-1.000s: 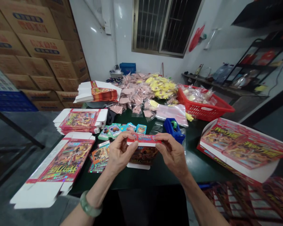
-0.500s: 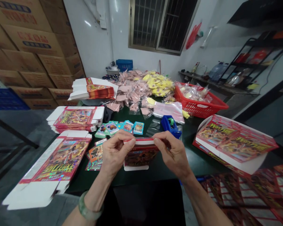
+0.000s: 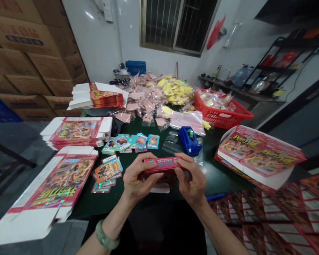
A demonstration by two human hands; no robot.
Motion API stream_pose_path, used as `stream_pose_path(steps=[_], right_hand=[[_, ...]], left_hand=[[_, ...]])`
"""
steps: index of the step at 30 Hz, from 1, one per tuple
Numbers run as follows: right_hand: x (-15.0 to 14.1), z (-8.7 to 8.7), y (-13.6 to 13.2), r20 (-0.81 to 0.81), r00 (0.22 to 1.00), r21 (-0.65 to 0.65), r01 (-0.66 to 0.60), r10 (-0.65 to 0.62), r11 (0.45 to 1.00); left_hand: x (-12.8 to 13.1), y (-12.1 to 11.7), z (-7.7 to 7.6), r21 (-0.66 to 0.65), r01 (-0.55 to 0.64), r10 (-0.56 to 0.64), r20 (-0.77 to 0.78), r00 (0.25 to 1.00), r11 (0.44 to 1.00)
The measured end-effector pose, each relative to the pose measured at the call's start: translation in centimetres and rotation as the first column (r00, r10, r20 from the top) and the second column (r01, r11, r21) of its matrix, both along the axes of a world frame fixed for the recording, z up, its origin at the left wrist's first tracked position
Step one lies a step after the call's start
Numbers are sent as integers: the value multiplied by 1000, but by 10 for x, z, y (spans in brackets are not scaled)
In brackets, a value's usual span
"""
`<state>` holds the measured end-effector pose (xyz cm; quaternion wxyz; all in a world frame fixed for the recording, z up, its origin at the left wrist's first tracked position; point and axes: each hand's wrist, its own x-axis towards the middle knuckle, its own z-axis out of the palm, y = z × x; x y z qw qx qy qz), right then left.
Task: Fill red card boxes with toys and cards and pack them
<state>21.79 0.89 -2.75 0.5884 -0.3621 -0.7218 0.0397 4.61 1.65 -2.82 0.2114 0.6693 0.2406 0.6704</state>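
Observation:
A small red printed cardboard box (image 3: 163, 163) is held upright between both hands over the near edge of the dark green table. Its upper end is covered by a closed red panel, while a white flap (image 3: 161, 188) sticks out at the lower end. My left hand (image 3: 140, 176) grips the left side, thumb in front and fingers along the top. On the right corner, my right hand (image 3: 191, 177) pinches with thumb and fingers. Beyond the box stands a blue tape dispenser (image 3: 190, 141). Picture cards (image 3: 108, 172) lie spread left of my left hand.
Flat printed box blanks (image 3: 61, 180) are stacked at left. Bagged pink pieces (image 3: 146, 101) and yellow ones (image 3: 172, 90) form a heap at the back. A red basket (image 3: 225, 115) and a display carton (image 3: 255, 156) stand at right. Clear bags (image 3: 187, 122) lie behind the dispenser.
The box's open top edge is now covered by its red end panel. Both hands have shifted from pinching the edge to gripping the box's upper corners. The view has turned slightly.

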Motion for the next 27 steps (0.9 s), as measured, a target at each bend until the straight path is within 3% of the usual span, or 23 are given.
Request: stream_pose_path(steps=[4, 7, 8, 10, 11, 13, 17, 20, 22, 25, 27], right_hand=[[-6, -10, -5, -59, 998, 5, -3, 3, 1000], [5, -8, 0, -96, 995, -128, -31, 19, 991], [14, -6, 6, -152, 988, -214, 3, -36, 977], [38, -2, 25, -256, 928, -417, 146, -270, 897], [51, 0, 37, -273, 870, -512, 231, -411, 828], [76, 4, 63, -219, 811, -614, 317, -542, 723], [104, 10, 104, -83, 835, -785, 281, -544, 552], [108, 15, 119, -21, 844, -893, 226, -536, 390], [108, 19, 126, -10, 835, -930, 194, -550, 312], [103, 21, 132, -32, 800, -956, 150, -599, 252], [97, 19, 134, -72, 767, -958, 124, -637, 258]], left_hand=[[1, -1, -4, 61, -94, 98, -70, 993, 994], [2, -2, -3, 33, -154, 157, -108, 982, 988], [2, -2, -3, 23, -174, 175, -120, 977, 985], [2, -3, -3, 12, -202, 202, -132, 970, 979], [3, -3, -3, 11, -208, 207, -132, 969, 978], [3, -4, -5, 4, -211, 210, -127, 969, 977], [2, -4, -6, -7, -208, 205, -135, 969, 978], [2, -3, -5, -14, -197, 194, -133, 972, 980], [2, -3, -5, -13, -189, 186, -123, 975, 982], [2, -2, -5, -4, -174, 173, -101, 980, 985], [1, -1, -6, -10, -163, 161, -93, 983, 987]])
